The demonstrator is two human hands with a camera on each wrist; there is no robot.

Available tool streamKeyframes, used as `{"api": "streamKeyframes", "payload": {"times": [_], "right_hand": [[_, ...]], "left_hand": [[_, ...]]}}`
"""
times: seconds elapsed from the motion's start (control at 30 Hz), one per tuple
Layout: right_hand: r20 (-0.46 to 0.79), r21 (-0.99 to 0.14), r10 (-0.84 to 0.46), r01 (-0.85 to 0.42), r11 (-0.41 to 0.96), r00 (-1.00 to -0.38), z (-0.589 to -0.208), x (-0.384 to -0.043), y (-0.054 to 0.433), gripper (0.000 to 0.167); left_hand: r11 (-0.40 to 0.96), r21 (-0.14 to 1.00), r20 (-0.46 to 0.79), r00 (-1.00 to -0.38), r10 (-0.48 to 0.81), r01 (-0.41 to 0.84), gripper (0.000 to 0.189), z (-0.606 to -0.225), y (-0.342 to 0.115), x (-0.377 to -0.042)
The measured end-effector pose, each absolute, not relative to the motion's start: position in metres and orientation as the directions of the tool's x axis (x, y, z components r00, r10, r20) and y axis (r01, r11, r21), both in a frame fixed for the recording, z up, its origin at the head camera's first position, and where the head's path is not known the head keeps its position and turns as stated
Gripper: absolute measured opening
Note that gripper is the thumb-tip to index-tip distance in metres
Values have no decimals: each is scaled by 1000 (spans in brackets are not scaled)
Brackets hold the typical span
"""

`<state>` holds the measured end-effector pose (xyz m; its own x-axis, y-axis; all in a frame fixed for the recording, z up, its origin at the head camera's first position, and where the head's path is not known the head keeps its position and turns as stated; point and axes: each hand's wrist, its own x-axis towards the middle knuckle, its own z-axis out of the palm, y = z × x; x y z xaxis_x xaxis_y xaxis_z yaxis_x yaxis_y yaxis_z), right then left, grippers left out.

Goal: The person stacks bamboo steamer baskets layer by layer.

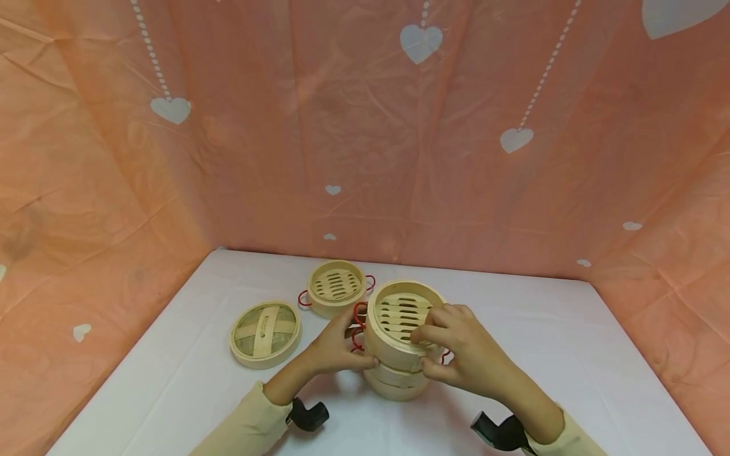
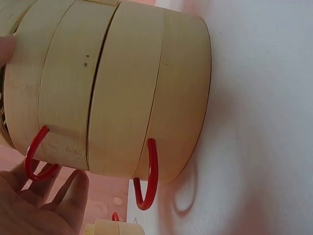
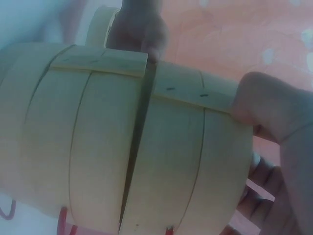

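Note:
A stack of round bamboo steamer baskets stands near the table's front. Its top basket (image 1: pixel 388 347) has a slatted floor and red loop handles. My right hand (image 1: pixel 470 351) pinches this basket's right rim, fingers inside and thumb on the outer wall. In the right wrist view, a narrow wedge-shaped gap separates the top basket from the middle basket (image 3: pixel 102 142). My left hand (image 1: pixel 339 347) holds the stack's left side, thumb at the front and fingers behind, near a red handle (image 2: pixel 34 156). The bottom basket (image 2: pixel 161 93) rests on the table.
Behind the stack sits another slatted steamer basket (image 1: pixel 336 308) with red handles. A woven bamboo lid (image 1: pixel 265 362) with a cross strap lies to the left. White cloth covers the table (image 1: pixel 547 342); an orange curtain (image 1: pixel 365 145) with white hearts surrounds it.

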<state>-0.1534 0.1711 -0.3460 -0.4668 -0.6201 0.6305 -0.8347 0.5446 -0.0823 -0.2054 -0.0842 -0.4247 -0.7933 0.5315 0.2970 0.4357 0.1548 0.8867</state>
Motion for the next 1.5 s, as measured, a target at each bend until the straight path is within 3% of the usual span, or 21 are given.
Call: {"api": "streamKeyframes", "payload": {"times": [0.43,0.63,1.5], "right_hand": [[617,-79,-603,-803,591,-505,-349,-149,165,28],[625,-55,-602,-797,601,-497,-352,-147,163,29],[619,-43,-608,-794,607,-498,-349,-145,161,30]], "left_hand": [[169,880,298,-793,531,443,80,-425,-85,-204],[175,879,295,-795,531,443,87,-425,-85,-203],[172,889,278,-798,534,424,85,-421,-84,-202]]}}
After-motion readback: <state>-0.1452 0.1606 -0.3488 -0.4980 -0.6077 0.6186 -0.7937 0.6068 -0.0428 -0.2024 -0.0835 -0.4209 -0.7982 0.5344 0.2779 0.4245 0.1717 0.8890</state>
